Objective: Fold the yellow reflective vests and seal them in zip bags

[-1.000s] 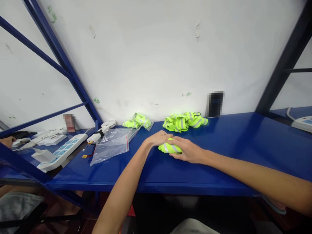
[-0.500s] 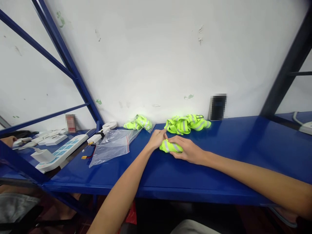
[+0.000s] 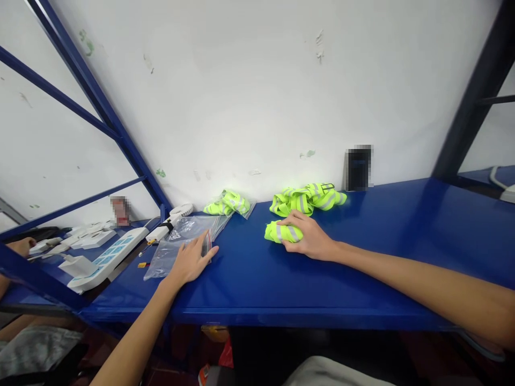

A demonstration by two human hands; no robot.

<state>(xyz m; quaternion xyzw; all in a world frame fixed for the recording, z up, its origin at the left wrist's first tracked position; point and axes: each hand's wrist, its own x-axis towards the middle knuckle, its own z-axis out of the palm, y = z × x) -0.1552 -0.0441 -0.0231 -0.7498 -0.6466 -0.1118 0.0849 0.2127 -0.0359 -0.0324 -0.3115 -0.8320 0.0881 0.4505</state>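
My right hand (image 3: 308, 236) is wrapped round the right end of a rolled neon-yellow cloth with grey stripes (image 3: 277, 232), which rests on the blue table (image 3: 249, 279). My left hand (image 3: 193, 260), fingers apart, lies over a clear plastic bag (image 3: 161, 257) with a red seal line. Behind the roll, against the wall, is a loose heap of the same neon cloth (image 3: 301, 201). Another neon bundle (image 3: 229, 202) in clear plastic lies further left, behind the bags.
Left of the bags are a small white fan (image 3: 182, 210), a yellow connector (image 3: 142, 265) and a white power strip (image 3: 115, 254). A blurred dark object (image 3: 358, 169) leans on the wall. Another person's hand (image 3: 22, 246) is at the far left.
My left hand has left the rolled cloth and moved left onto the clear bag, its fingers spread. My right hand still holds the roll. The view has shifted slightly.
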